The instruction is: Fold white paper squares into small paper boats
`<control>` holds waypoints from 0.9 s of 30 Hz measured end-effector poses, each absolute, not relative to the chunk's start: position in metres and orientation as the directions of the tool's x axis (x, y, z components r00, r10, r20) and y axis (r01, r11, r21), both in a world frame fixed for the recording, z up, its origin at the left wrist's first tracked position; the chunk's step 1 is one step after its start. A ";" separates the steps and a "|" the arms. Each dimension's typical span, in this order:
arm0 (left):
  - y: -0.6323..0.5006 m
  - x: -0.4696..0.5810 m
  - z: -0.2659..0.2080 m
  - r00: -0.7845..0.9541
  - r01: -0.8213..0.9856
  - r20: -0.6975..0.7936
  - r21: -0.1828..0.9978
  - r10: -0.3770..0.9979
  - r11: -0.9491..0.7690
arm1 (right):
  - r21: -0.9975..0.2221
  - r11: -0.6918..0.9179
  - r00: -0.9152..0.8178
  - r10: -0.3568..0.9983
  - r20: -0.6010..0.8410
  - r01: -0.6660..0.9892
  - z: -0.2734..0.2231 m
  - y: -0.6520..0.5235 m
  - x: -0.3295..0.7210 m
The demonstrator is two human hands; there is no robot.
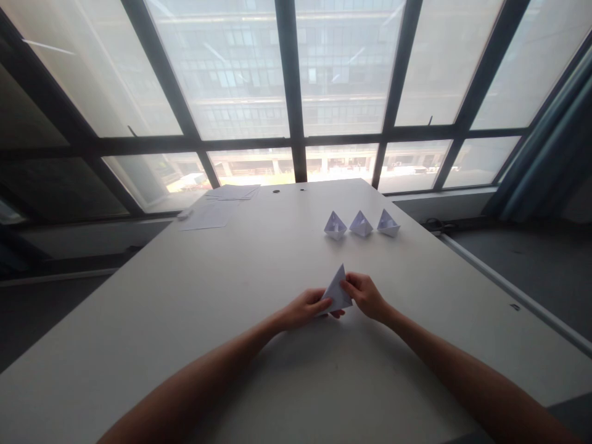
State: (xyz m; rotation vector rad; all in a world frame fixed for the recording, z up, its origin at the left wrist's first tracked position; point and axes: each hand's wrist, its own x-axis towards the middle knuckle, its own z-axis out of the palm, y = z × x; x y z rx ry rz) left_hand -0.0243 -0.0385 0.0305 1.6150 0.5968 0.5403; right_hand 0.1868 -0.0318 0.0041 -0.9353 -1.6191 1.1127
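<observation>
A piece of white paper folded into a triangle [337,292] is held above the table, its point upward. My left hand [308,306] grips its lower left side, thumb on the near face and fingers underneath. On the other side, my right hand [365,293] pinches the right edge between thumb and fingers. Farther back stand three folded paper boats in a row: the left boat [335,227], the middle boat [361,224] and the right boat [388,224].
Loose white sheets [206,216] lie at the far left of the white table [185,296]. Two small dark spots, one a round disc [276,191], are near its far edge. Large windows stand behind, and a blue curtain [541,135] hangs at right.
</observation>
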 end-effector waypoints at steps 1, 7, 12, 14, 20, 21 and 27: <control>-0.039 -0.024 0.030 0.759 0.055 -0.007 0.997 0.651 -0.053 | -0.949 0.299 -0.291 0.921 0.260 0.098 0.004 -0.032 0.186; -0.035 -0.019 0.022 0.631 0.032 -0.055 0.998 0.774 0.045 | -0.769 0.477 0.002 0.849 0.528 0.425 0.009 -0.039 0.176; -0.032 -0.017 0.021 0.436 -0.019 0.026 1.000 0.900 -0.019 | -0.676 0.546 -0.130 0.815 0.564 0.495 0.011 -0.048 0.166; -0.033 -0.017 0.021 0.423 0.045 0.070 0.994 0.903 -0.099 | -0.716 0.520 -0.186 0.849 0.495 0.465 0.009 -0.051 0.163; -0.039 -0.016 0.022 0.517 0.169 0.198 0.930 0.833 -0.325 | -0.807 0.436 -0.232 0.899 0.372 0.398 0.009 -0.051 0.161; -0.040 -0.015 0.023 0.537 0.174 0.216 0.917 0.815 -0.358 | -0.807 0.435 -0.230 0.900 0.370 0.399 0.009 -0.051 0.162; -0.042 -0.014 0.031 0.560 0.130 0.275 0.902 0.781 -0.411 | -0.856 0.411 -0.222 0.908 0.355 0.313 0.010 -0.049 0.162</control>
